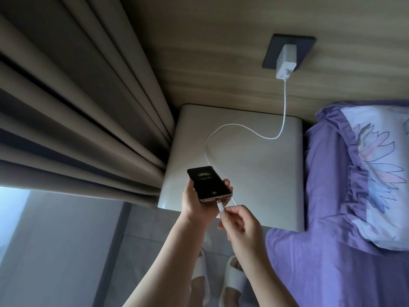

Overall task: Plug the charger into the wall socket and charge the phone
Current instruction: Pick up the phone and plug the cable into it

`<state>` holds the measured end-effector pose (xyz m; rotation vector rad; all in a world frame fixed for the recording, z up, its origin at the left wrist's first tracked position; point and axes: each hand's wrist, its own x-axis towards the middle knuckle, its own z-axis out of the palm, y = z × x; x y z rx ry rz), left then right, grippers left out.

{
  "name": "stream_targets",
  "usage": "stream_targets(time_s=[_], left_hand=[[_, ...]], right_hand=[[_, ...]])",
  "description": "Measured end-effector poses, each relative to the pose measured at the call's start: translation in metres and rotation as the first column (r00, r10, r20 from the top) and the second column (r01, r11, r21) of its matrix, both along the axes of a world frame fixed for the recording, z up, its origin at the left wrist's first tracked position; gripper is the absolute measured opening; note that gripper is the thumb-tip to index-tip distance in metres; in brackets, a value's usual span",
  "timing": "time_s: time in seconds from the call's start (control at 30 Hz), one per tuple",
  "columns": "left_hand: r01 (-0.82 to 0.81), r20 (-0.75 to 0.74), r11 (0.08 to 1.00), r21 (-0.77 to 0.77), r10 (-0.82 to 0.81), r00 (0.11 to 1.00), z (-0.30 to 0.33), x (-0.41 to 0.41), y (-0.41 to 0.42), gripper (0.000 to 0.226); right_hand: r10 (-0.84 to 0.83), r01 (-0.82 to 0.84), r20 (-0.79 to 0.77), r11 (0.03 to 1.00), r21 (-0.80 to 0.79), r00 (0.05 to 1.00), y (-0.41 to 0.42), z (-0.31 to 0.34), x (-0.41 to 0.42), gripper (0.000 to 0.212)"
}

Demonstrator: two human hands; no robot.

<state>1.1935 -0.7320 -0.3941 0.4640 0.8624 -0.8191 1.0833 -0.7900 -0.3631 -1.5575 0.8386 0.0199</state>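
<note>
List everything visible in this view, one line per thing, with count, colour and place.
wall socket: one, dark grey, on the wooden wall panel above the nightstand.
charger: one, white, plugged into the wall socket.
cable: one, white, hanging from the charger, looping over the nightstand to the right hand.
phone: one, black front with gold edge, screen lit, held above the nightstand's front left corner.
nightstand: one, pale grey, between curtain and bed.
curtain: one, beige, left.
bed sheet: one, purple, right.
pillow: one, white with flower print and purple frill, on the bed.
slippers: two, white, on the person's feet, bottom centre.
left hand: holding the phone.
right hand: fingers pinching the cable's plug at the phone's port.
</note>
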Motion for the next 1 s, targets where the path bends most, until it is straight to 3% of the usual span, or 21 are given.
stream_targets(time_s=[0.17, 0.4, 0.63, 1.0], left_hand=[[0.017, 0.047, 1.000, 0.001, -0.017, 0.999, 0.000, -0.006, -0.001, 0.041], [0.050, 0.083, 0.999, -0.020, -0.048, 0.995, 0.001, -0.005, -0.002, 0.079], [0.096, 0.228, 0.995, 0.021, -0.099, 0.969, -0.002, -0.010, -0.003, 0.071], [0.149, 0.339, 0.982, 0.113, -0.179, 0.924, -0.001, -0.008, -0.002, 0.075]], right_hand=[[-0.049, 0.052, -0.037, 0.995, 0.089, 0.998, 0.001, 0.005, 0.002, 0.013], [-0.178, 0.205, -0.115, 0.930, 0.304, 0.977, 0.003, 0.009, 0.001, 0.024], [-0.262, 0.315, -0.180, 0.853, 0.415, 0.948, 0.004, 0.010, 0.006, 0.030], [-0.237, 0.279, -0.151, 0.865, 0.416, 0.960, 0.003, 0.009, 0.011, 0.025]])
